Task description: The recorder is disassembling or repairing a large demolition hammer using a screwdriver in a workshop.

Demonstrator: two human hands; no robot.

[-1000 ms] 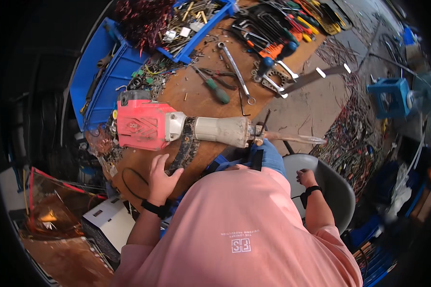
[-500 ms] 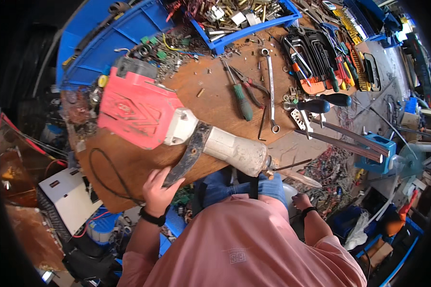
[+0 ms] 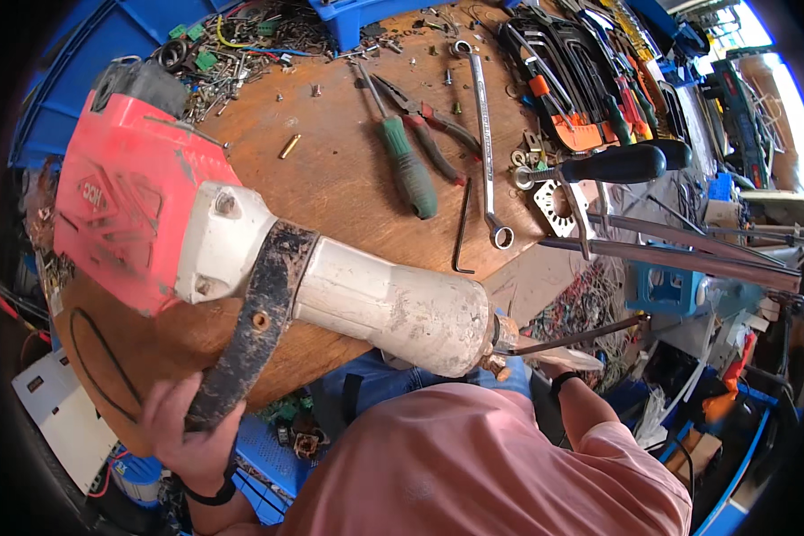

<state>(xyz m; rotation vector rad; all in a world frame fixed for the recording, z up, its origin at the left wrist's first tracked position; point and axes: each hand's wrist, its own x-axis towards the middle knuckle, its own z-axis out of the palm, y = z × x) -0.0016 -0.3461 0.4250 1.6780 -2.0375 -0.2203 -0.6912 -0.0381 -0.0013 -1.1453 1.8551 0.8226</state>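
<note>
Red-and-white demolition hammer [image 3: 366,299], set diagonally over the near part of the desk [image 3: 330,192], its red housing beyond the left grip [image 3: 190,422] and its chisel [image 3: 567,357] pointing toward the right grip [image 3: 552,368]. The left grip, slightly blurred, is closed around the lower end of the black side handle [image 3: 252,317]. The right grip lies just beside the chisel, partly hidden behind it; whether its fingers are spread or pressed together cannot be told. Beyond and to the right of the left grip lie a green-handled screwdriver [image 3: 408,174], red-handled pliers [image 3: 431,134], a hex key [image 3: 462,230] and a ring wrench [image 3: 486,143]. Farther from both grips stands a blue bin [image 3: 353,16]. Left of the left grip: a thin black cord loop [image 3: 98,344].
</note>
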